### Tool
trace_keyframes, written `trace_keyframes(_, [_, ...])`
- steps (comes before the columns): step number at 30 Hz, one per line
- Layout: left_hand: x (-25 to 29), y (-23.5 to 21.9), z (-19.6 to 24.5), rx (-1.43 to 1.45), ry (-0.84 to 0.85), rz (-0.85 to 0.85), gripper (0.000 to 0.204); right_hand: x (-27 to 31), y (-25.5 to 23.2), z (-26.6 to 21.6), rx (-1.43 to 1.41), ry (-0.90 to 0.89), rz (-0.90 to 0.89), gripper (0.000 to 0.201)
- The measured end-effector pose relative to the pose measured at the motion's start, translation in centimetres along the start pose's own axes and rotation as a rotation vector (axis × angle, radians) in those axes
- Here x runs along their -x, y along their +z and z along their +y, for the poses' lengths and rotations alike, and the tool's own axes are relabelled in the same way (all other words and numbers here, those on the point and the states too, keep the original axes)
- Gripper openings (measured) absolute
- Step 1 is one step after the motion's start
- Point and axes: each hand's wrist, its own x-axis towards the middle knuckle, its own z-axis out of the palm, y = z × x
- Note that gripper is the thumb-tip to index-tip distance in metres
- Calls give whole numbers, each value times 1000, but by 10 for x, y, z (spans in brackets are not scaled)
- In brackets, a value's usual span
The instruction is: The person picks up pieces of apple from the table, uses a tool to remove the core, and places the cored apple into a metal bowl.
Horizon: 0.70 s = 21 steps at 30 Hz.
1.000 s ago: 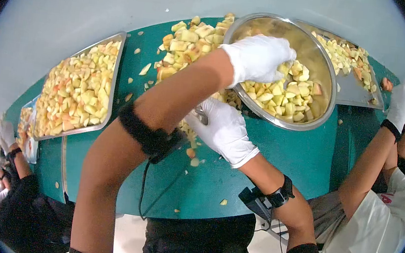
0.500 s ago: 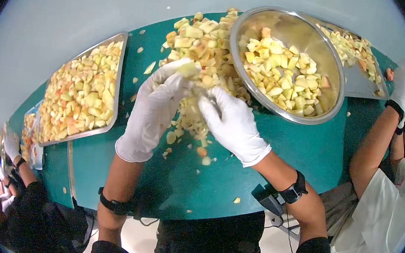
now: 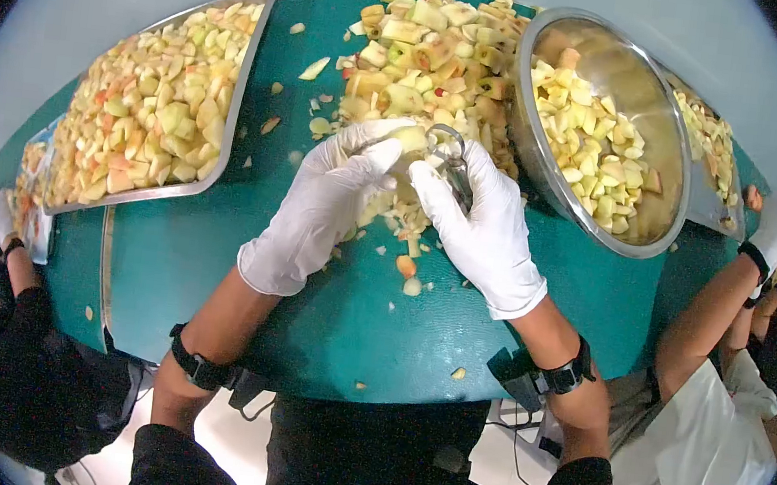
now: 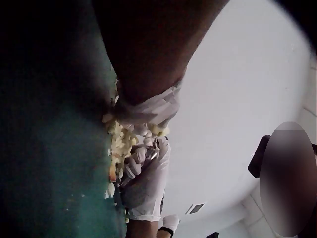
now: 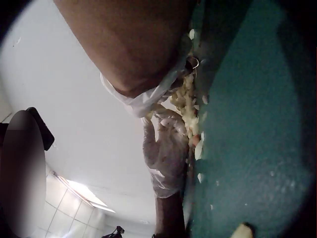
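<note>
My gloved left hand [image 3: 321,201] pinches a pale piece of peeled apple [image 3: 410,138] between thumb and fingers. Close beside it, my gloved right hand [image 3: 486,225] grips a shiny metal hand tool with a looped end [image 3: 449,134], partly hidden by the fingers. In the left wrist view the metal tool [image 4: 154,151] shows against the right glove. Both hands are at the near side of a heap of apple chunks and scraps [image 3: 431,41]. Just right of the heap, a tilted steel bowl [image 3: 672,193] holds cut apple pieces [image 3: 600,152].
A steel tray [image 3: 235,115] full of apple pieces lies at left. Another tray [image 3: 714,203] sits behind the bowl at right. Scraps dot the green table [image 3: 349,334]. Other people work on both sides; a gloved hand [image 3: 774,224] shows at right.
My left hand was reaching into the bowl one second ago. It came back left to the right hand with an apple piece. The metal tool now shows more plainly.
</note>
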Motion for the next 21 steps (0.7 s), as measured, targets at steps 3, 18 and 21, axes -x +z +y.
trace_keyframes(3, [4,8,1,-132,26,41,33,-2,0,5,54,4,12,43])
trace_keyframes(18, [19,28,19,-352,191,-15,44,-1,-3,3,71,-78,34,39])
trace_keyframes(21, [18,25,20,-312,142,-16,44,-1,-5,3,111,-63,-2,38])
